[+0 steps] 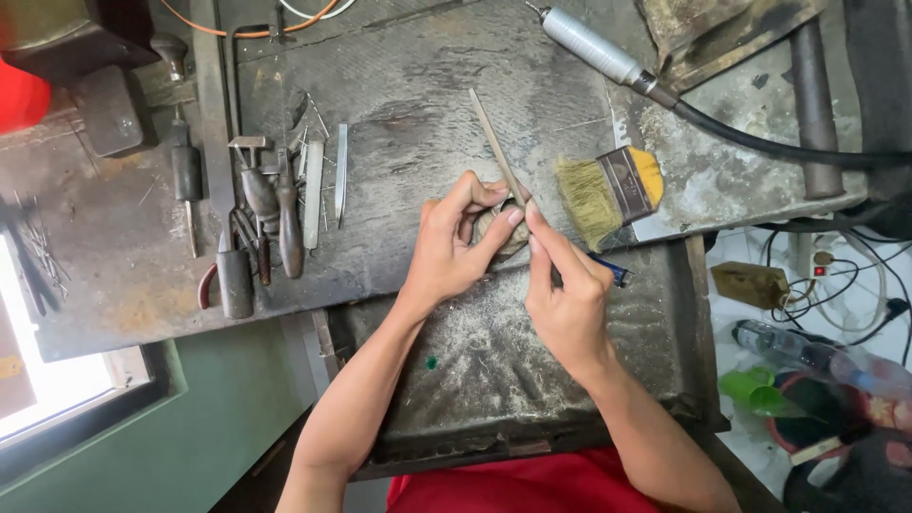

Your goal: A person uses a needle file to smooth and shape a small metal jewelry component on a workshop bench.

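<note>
While the left hand (454, 249) pinches a small pale workpiece (502, 228) against the bench edge, the right hand (567, 302) grips a thin file (496, 148) laid across it. A slip looks possible: the file could skid off so small a piece and nick the fingertips. Below lies a dusty catch tray (494, 361); beyond, a worn workbench (408, 104) carries a bristle brush (608, 190), pliers and gravers (271, 204), and a rotary handpiece (594, 46).
</note>
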